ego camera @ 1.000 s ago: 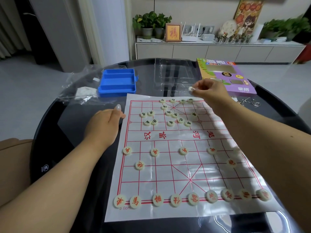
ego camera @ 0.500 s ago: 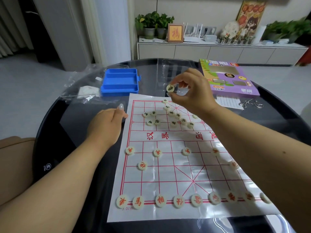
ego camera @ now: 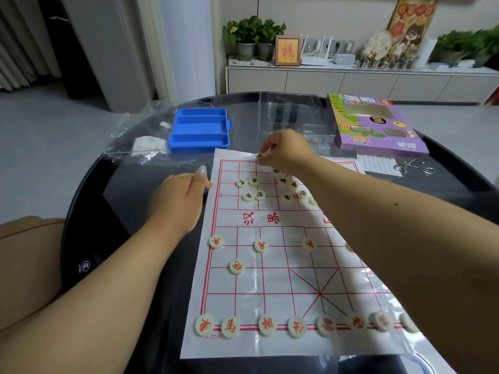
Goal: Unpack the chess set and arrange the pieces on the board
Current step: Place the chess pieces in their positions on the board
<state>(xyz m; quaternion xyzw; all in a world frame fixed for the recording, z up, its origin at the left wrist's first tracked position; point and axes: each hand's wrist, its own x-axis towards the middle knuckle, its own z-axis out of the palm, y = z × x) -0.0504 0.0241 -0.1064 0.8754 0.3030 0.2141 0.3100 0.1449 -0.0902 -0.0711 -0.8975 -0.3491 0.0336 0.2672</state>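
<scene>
Placing black pieces: right hand [ego camera: 283,152] pinches a piece [ego camera: 258,155] at the board's [ego camera: 270,354] far edge. Left hand [ego camera: 179,198], fingers relaxed, rests at the board's left edge. Next: set it on a back-row point.

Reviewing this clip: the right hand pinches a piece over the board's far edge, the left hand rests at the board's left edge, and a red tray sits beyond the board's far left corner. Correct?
One detail is wrong: the tray is blue, not red, as the head view shows. The rest stands: the right hand pinches a piece over the board's far edge, and the left hand rests at its left edge.
</scene>
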